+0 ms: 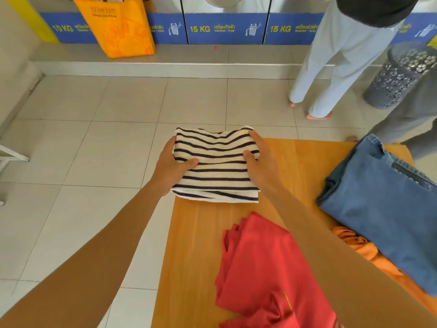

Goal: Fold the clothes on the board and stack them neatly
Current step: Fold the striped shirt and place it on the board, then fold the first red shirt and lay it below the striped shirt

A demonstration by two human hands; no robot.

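Observation:
A folded cream shirt with dark stripes point(216, 165) sits at the far left corner of the wooden board point(295, 166), partly over its edge. My left hand point(171, 166) grips its left side, thumb on top. My right hand point(259, 159) grips its right side, thumb on top and fingers round the far corner. A loose red garment point(260, 268) lies crumpled on the near part of the board. Folded blue jeans point(383, 207) lie on the right, over an orange garment point(361, 247).
An orange bag point(118, 27) stands by the washing machines point(224, 27) at the back. A person in light trousers point(331, 62) stands at the far right beside a dark perforated laundry basket point(399, 74). Tiled floor point(94, 150) lies left of the board.

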